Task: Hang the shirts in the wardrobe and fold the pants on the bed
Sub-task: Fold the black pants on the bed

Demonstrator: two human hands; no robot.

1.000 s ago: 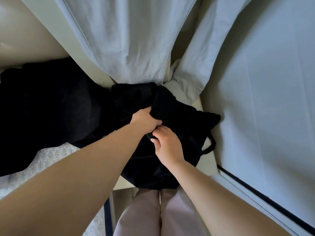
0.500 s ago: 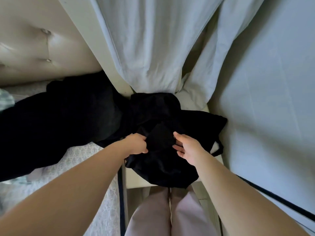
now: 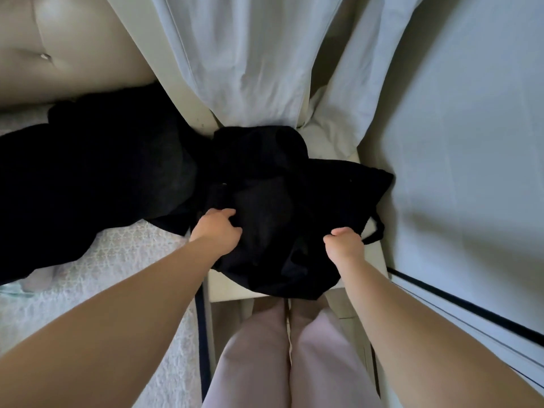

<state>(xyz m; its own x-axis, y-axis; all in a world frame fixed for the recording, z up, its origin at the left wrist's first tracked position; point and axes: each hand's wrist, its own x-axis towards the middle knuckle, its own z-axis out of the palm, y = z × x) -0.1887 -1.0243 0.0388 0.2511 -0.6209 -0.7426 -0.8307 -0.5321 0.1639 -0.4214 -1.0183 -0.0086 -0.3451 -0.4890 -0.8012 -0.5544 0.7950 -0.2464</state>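
Both hands have drawn apart since half a second ago. Left hand (image 3: 216, 231) and right hand (image 3: 343, 242) each curl their fingers tightly into a crumpled black garment (image 3: 273, 198), which is heaped on a pale bedside stand (image 3: 235, 293) under a grey curtain (image 3: 235, 60). Whether it is a shirt or pants cannot be told. More black clothing (image 3: 88, 178) lies unfolded on the bed (image 3: 132, 260). Nothing looks hung or folded yet, so most of the task seems left.

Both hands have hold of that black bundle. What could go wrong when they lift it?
The left hand and right hand grip the black garment, which runs into the black clothes on the bed; lifting might drag those along. The strap loop at the table edge could snag.
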